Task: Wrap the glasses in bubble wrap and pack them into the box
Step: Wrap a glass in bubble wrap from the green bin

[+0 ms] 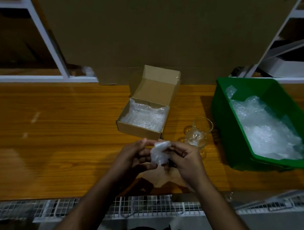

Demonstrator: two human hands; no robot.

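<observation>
Both hands raised above the near edge of the wooden surface [53, 124], holding a small bundle of bubble wrap [159, 153] between them. Left hand [134, 157] on the bundle's left side, fingers curled, thumb and fingertips against the wrap. Right hand [184, 160] clamped on the bundle's right side, fingers curled round it. Cannot tell what lies inside the bundle.

Just beyond the hands, an open cardboard box [146, 112], lid flap standing up at the back, lined with bubble wrap. Just right of the box, a bare clear glass [198, 133] lying tilted on the surface, mouth toward the back. Further right, a green bin [223, 103] filled with loose bubble wrap sheets [264, 133]. Behind everything, a large cardboard sheet [156, 22] standing upright, with white shelving [44, 30] on either side.
</observation>
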